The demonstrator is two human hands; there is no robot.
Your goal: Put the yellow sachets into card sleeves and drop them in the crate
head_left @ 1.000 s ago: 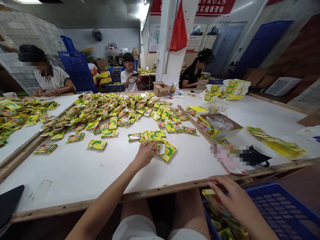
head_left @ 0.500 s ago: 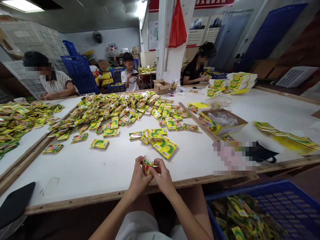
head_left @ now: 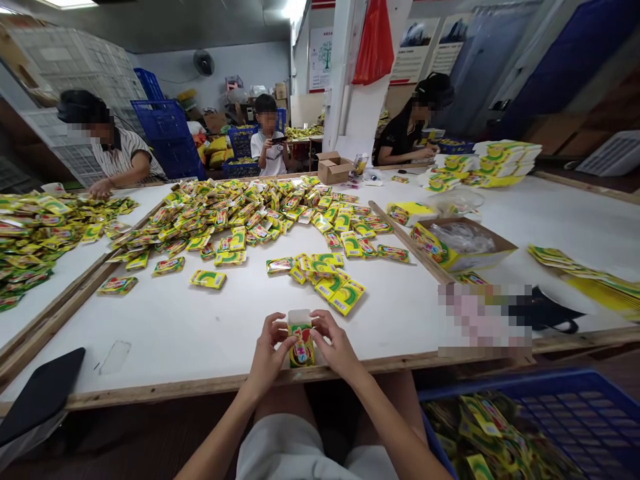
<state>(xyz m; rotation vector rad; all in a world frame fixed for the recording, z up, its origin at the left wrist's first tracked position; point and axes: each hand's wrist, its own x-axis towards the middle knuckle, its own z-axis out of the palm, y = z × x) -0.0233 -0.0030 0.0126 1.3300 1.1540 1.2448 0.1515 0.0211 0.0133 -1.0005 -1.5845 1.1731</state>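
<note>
A small yellow and green printed box (head_left: 301,345) stands near the table's front edge, its pale top flap raised. My left hand (head_left: 271,347) grips its left side, the thumb pressed on the printed front. On the opposite side, my right hand (head_left: 336,343) holds it with thumb and bent fingers. Just beyond my hands lies a loose cluster of similar boxes (head_left: 330,285), some overlapping. A large heap of the same boxes (head_left: 240,210) spreads across the far part of the table (head_left: 175,333).
Wooden strips (head_left: 75,293) divide the tabletop. At right are an open carton with plastic bags (head_left: 463,243), flattened yellow cartons (head_left: 585,277) and a black cup-like object (head_left: 543,310). A blue crate (head_left: 595,413) of packets sits below right. Three people are across the table.
The small box has turned from a narrow, tilted view to upright with its printed front facing me. My hands have moved apart to its two sides. The camera view has shifted slightly left.
</note>
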